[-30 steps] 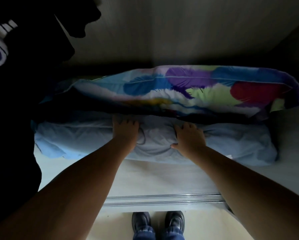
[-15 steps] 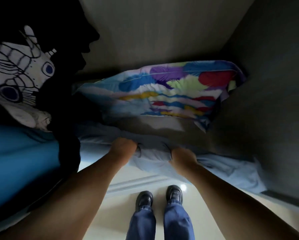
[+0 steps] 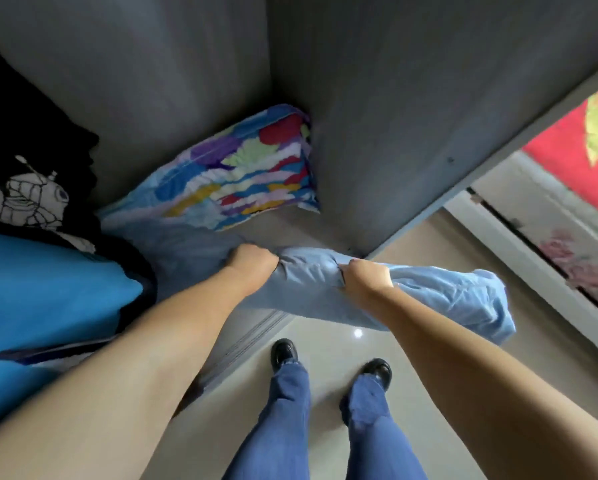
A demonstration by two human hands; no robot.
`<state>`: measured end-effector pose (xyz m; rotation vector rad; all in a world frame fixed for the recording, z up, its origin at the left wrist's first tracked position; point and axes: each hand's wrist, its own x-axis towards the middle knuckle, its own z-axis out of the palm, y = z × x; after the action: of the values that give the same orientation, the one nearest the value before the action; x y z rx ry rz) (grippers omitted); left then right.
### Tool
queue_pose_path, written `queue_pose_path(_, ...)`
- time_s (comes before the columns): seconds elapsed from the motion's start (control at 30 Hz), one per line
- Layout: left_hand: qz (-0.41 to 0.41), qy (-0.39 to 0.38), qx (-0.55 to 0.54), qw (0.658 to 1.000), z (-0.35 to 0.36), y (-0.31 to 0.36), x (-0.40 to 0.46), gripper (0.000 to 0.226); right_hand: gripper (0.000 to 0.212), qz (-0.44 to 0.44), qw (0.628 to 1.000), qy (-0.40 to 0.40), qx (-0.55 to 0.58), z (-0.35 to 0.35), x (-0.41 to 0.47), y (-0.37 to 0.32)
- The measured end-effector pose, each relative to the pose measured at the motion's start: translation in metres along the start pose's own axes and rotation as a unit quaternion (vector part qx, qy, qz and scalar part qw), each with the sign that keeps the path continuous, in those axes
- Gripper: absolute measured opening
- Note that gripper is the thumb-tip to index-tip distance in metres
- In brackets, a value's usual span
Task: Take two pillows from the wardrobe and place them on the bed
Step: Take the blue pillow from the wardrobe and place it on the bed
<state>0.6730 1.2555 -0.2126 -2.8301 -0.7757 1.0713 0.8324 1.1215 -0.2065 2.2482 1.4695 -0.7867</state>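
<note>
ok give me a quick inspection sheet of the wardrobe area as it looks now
Surface: grey wardrobe shelf, bare strip in front of the patterned pillow.
Job's things: light blue pillow partly pulled off the shelf, its right end hanging over the floor; multicoloured pillow lies on the shelf against the back corner.
Clutter: bright blue fabric and black-and-white printed cloth at the left of the wardrobe.
Grippers: left hand and right hand both clenched on the light blue pillow.
Cables: nothing seen.
Surroundings: glossy beige floor, black shoes, red patterned fabric at far right.
</note>
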Motion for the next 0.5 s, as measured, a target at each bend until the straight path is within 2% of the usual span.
queue_pose_path(0.2, 0.108, 0.06, 0.08, 0.989, -0.073, 0.086, -0.007, 0.032, 0.038, 0.089, 0.995, 0.014, 0.039, 0.005, -0.089, 0.087)
queue_pose_path(0.37, 0.161, 0.118, 0.135, 0.97, -0.125, 0.189, -0.026, 0.03, 0.036, 0.147, 0.987, 0.047, 0.039, 0.02, -0.179, 0.173)
queue_pose_path(0.5, 0.208, 0.134, 0.172, 0.953, -0.17, 0.281, -0.043, 0.034, 0.039, 0.181, 0.979, 0.086, 0.031, 0.039, -0.258, 0.242)
